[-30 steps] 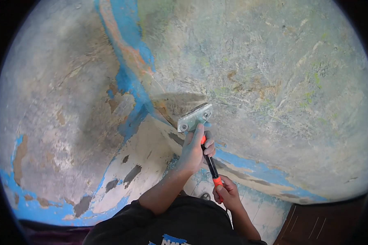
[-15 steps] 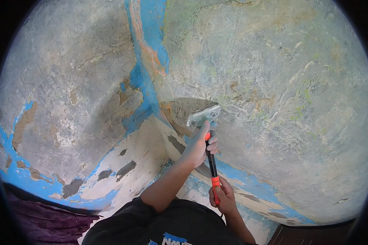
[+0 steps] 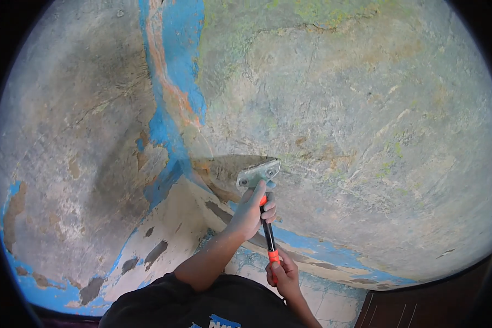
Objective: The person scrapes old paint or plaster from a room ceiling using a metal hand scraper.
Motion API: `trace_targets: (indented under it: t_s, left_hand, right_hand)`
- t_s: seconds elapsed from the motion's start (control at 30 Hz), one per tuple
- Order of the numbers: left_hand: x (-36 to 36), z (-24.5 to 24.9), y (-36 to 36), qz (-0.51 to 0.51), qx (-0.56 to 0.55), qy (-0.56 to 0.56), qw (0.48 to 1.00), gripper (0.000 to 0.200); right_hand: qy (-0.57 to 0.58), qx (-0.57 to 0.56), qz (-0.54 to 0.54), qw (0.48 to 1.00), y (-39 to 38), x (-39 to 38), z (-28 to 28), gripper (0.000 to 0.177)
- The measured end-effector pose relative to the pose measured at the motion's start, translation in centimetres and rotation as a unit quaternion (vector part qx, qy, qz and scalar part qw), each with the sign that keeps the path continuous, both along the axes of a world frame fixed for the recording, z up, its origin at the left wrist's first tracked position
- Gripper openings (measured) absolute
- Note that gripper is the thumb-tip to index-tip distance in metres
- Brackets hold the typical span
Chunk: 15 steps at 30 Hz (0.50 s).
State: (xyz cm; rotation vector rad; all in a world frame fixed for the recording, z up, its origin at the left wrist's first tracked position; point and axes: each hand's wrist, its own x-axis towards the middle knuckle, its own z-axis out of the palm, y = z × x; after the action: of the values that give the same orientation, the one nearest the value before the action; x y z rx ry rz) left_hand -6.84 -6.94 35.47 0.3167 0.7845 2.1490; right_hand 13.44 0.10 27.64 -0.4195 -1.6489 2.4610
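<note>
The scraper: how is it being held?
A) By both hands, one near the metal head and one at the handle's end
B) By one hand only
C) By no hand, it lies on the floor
A: the left hand grips the scraper just below its metal head, which is against the wall, while the right hand closes around the handle's lower end.
</note>
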Motion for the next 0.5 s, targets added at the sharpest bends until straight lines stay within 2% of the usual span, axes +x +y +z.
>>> trace_targets:
  t_s: [0.2,0.37,0.5]
  left_hand:
    - [-1.8,-0.3,-0.6,-0.046,-0.013,0.005,0.999,0.037]
    - [-3.0,0.4,-2.0,-0.122,0.005,-0.015,0.992,0.035]
    - [-3.7,1.5,-2.5,-0.114,-0.013,-0.020,0.993,0.035]
  right_hand:
    - [-0.005,-0.010,-0.059,0.998,-3.1,-1.5,-0.9,0.046]
    - [0.017,0.018,-0.104,0.994,-6.2,-2.2,-0.8,0.037]
    - [0.017,0.024,-0.138,0.990,-7.7,-3.5,-0.7,0.036]
